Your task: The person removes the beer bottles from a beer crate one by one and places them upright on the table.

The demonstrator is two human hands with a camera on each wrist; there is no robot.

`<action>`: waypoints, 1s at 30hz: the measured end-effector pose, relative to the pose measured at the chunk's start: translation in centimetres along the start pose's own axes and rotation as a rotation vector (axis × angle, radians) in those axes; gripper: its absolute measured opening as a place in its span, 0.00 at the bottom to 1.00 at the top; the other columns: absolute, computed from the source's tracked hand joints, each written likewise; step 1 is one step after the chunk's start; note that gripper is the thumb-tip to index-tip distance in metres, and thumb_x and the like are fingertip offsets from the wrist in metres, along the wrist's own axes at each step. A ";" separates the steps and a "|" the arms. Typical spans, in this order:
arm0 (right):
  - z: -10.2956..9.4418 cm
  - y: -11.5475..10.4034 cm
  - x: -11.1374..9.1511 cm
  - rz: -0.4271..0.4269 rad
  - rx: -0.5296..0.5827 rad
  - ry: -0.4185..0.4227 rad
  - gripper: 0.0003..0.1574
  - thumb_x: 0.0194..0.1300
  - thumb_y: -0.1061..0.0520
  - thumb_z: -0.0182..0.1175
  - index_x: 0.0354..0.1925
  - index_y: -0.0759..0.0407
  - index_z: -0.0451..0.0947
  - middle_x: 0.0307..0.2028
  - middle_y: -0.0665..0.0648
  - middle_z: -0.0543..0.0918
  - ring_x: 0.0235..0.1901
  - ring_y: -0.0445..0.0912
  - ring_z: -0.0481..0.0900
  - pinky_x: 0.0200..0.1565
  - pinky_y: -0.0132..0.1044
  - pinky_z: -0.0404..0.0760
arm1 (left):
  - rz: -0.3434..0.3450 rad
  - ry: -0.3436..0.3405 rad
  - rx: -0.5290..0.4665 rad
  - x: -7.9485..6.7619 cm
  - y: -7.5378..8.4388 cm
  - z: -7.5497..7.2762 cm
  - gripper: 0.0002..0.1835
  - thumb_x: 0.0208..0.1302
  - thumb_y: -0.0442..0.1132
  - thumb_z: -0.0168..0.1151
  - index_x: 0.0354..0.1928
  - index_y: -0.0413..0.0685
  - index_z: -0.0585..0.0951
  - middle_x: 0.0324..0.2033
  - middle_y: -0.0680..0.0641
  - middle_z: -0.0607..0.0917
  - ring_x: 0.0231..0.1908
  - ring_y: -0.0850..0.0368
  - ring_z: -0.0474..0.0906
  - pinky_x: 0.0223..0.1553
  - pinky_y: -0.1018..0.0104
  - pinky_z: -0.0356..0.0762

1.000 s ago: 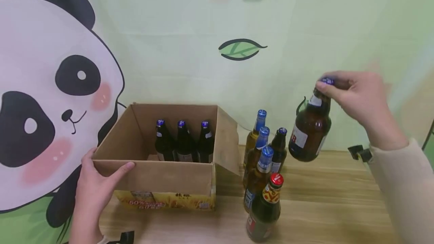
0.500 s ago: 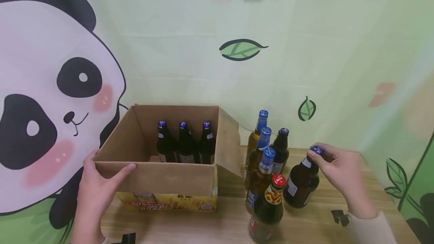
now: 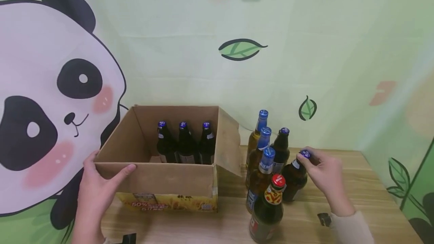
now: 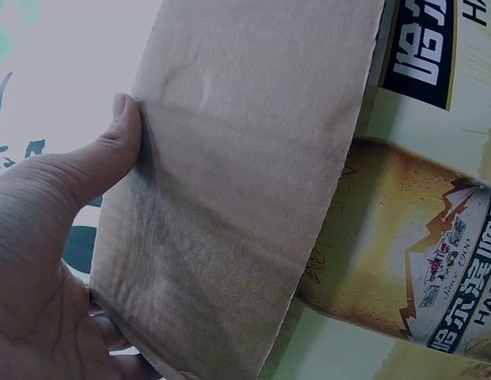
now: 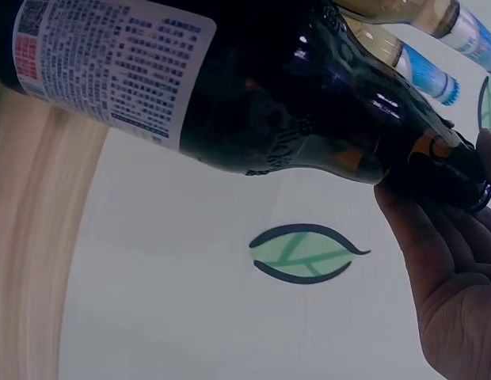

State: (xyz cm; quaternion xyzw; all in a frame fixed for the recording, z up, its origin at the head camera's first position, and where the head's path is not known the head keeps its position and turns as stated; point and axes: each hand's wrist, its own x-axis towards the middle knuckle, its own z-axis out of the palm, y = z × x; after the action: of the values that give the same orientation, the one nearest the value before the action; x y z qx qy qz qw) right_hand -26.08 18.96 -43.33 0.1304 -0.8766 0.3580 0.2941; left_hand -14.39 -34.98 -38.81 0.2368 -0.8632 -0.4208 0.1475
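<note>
Currently pinching a dark glass bottle (image 3: 294, 180) at its cap and upper neck, using the fingers (image 5: 424, 237) and thumb of the right hand (image 3: 327, 176). Holding it roughly upright, low over or on the counter (image 3: 349, 176); not making out base contact for certain. Judging from glass and stout body: probably handling heavy, rigid, slick and breakable, and likely swinging a little below so high a hold. Counting the cap rim as a useful catch, yet favouring the neck just beneath for security, or the shoulder for control. Standing close by: a second dark bottle (image 3: 280, 150) behind, a red-capped bottle (image 3: 266, 210) nearer, and three blue-foiled bottles (image 3: 259, 183) to the left; likely risking a clink. Farther out, gripping the near left corner of a cardboard box (image 3: 169, 180) with the left hand (image 3: 96, 187), pressing the thumb against the near flap. Showing inside: three dark-necked bottles (image 3: 185, 144).
</note>
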 end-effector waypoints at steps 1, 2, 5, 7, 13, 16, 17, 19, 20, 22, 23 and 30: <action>0.1 0.1 0.0 0.004 0.002 0.002 0.08 0.60 0.59 0.73 0.37 0.62 0.88 0.30 0.59 0.89 0.29 0.52 0.88 0.29 0.14 0.76 | 0.001 -0.001 0.000 0.0 0.0 0.1 0.69 0.50 0.67 0.74 0.80 0.50 0.39 0.74 0.31 0.57 0.69 0.29 0.59 0.66 0.28 0.57; 0.3 0.2 0.0 0.011 0.010 -0.001 0.08 0.61 0.60 0.73 0.38 0.62 0.88 0.30 0.60 0.89 0.29 0.53 0.89 0.30 0.14 0.75 | 0.002 -0.003 -0.001 0.0 0.0 0.1 0.69 0.50 0.67 0.74 0.80 0.50 0.39 0.74 0.31 0.57 0.69 0.29 0.58 0.66 0.28 0.57; 0.5 0.4 0.0 0.024 0.029 -0.005 0.09 0.61 0.60 0.72 0.39 0.64 0.87 0.32 0.62 0.89 0.32 0.56 0.89 0.31 0.11 0.74 | 0.004 -0.007 -0.008 0.0 0.0 0.2 0.69 0.51 0.67 0.74 0.80 0.50 0.38 0.74 0.31 0.56 0.69 0.29 0.58 0.66 0.27 0.57; 0.6 0.3 -0.1 0.029 0.029 -0.006 0.09 0.61 0.60 0.72 0.39 0.64 0.87 0.32 0.63 0.89 0.32 0.56 0.89 0.31 0.11 0.73 | 0.001 -0.009 -0.017 0.0 0.1 0.2 0.69 0.50 0.67 0.74 0.80 0.51 0.38 0.74 0.31 0.56 0.69 0.29 0.58 0.66 0.27 0.58; 1.4 -0.4 -0.2 0.093 0.038 -0.075 0.14 0.65 0.53 0.70 0.44 0.61 0.87 0.35 0.62 0.89 0.33 0.55 0.89 0.32 0.31 0.86 | -0.017 -0.007 -0.027 -0.1 0.1 0.2 0.69 0.50 0.67 0.74 0.80 0.51 0.38 0.74 0.31 0.56 0.70 0.29 0.58 0.66 0.27 0.57; 2.5 -0.2 -0.6 0.120 0.088 -0.054 0.16 0.67 0.52 0.68 0.47 0.62 0.85 0.38 0.62 0.89 0.37 0.55 0.88 0.35 0.26 0.85 | -0.003 -0.004 -0.024 0.0 0.1 0.2 0.69 0.50 0.66 0.74 0.80 0.52 0.38 0.74 0.32 0.57 0.69 0.30 0.59 0.66 0.28 0.58; 2.9 0.0 -0.8 0.116 0.108 -0.025 0.15 0.67 0.54 0.69 0.47 0.62 0.84 0.38 0.62 0.89 0.37 0.54 0.88 0.36 0.21 0.82 | 0.000 -0.005 -0.024 0.0 0.2 0.2 0.69 0.50 0.67 0.74 0.80 0.52 0.38 0.74 0.32 0.57 0.69 0.29 0.59 0.66 0.27 0.58; 3.8 0.4 -1.2 0.110 0.154 0.040 0.16 0.66 0.57 0.69 0.48 0.64 0.83 0.40 0.62 0.88 0.39 0.50 0.88 0.39 0.15 0.77 | 0.008 -0.004 -0.024 0.1 0.2 0.3 0.68 0.50 0.67 0.74 0.80 0.53 0.39 0.74 0.32 0.57 0.69 0.30 0.59 0.66 0.28 0.58; 4.1 0.5 -1.4 0.106 0.177 0.072 0.16 0.65 0.59 0.69 0.49 0.65 0.82 0.41 0.62 0.88 0.40 0.46 0.87 0.40 0.14 0.77 | 0.011 -0.002 -0.022 0.2 0.2 0.4 0.68 0.50 0.67 0.74 0.80 0.54 0.39 0.74 0.32 0.58 0.69 0.30 0.60 0.65 0.28 0.59; 4.7 0.8 -1.7 0.087 0.212 0.126 0.16 0.64 0.61 0.70 0.49 0.66 0.82 0.41 0.62 0.88 0.40 0.37 0.85 0.40 0.15 0.77 | 0.018 0.000 -0.022 0.2 0.2 0.5 0.68 0.50 0.67 0.74 0.80 0.54 0.39 0.73 0.33 0.58 0.69 0.30 0.60 0.66 0.28 0.59; 4.9 0.9 -1.8 0.077 0.219 0.147 0.16 0.64 0.62 0.70 0.48 0.66 0.82 0.40 0.62 0.88 0.40 0.32 0.84 0.40 0.15 0.77 | 0.019 0.001 -0.023 0.1 0.1 0.5 0.68 0.50 0.67 0.74 0.80 0.54 0.39 0.73 0.33 0.58 0.69 0.30 0.60 0.66 0.28 0.59; 6.2 0.9 -2.1 0.070 0.334 0.210 0.14 0.64 0.64 0.69 0.48 0.66 0.81 0.39 0.62 0.87 0.41 0.26 0.82 0.42 0.19 0.80 | 0.022 0.030 -0.027 -0.2 -0.2 0.3 0.67 0.51 0.65 0.75 0.80 0.53 0.41 0.73 0.32 0.60 0.69 0.31 0.60 0.67 0.30 0.58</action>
State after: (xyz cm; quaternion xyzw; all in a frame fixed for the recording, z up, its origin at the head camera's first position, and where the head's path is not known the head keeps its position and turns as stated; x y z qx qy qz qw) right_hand -27.41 15.27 -48.64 0.1088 -0.7735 0.5200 0.3457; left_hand -14.27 -34.78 -39.21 0.2315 -0.8577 -0.4273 0.1681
